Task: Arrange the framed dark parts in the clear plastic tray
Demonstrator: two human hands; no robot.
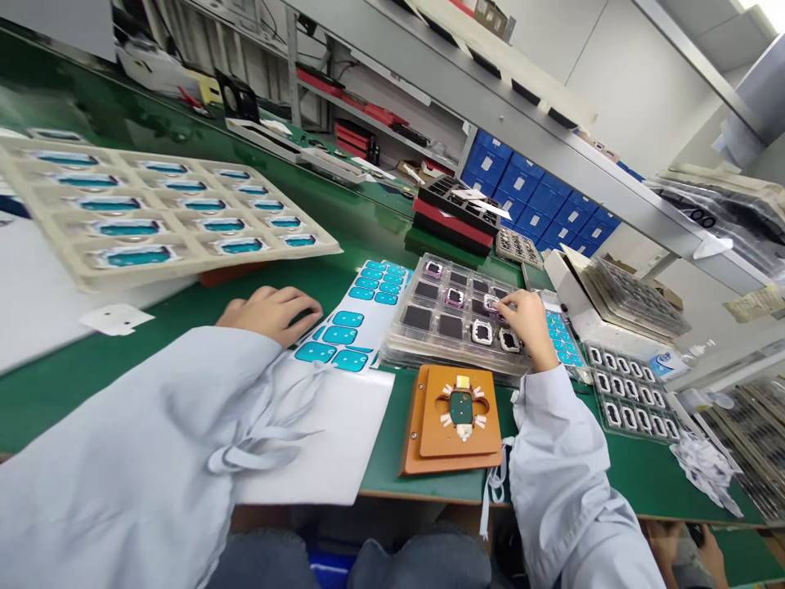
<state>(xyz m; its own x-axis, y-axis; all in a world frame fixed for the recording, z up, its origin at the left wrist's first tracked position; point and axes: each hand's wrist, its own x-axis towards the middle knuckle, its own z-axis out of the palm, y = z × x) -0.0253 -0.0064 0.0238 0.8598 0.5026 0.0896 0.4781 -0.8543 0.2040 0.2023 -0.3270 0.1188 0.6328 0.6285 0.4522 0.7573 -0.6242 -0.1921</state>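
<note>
The right hand [526, 321] is reaching into the clear plastic compartment tray [457, 315] on the green worktop [380, 221], its grip pinching a small pale square frame part [491, 303] at a pocket. The left hand [274, 312] is resting loosely curled, holding nothing, beside the white sheet of teal stickers [349, 327], seemingly steadying it within reach.

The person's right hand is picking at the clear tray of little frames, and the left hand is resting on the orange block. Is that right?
Not quite. The head view shows the left hand resting on the sheet of blue stickers, not the orange block, which nobody touches. The right hand is indeed at the clear tray of little frames.
</note>
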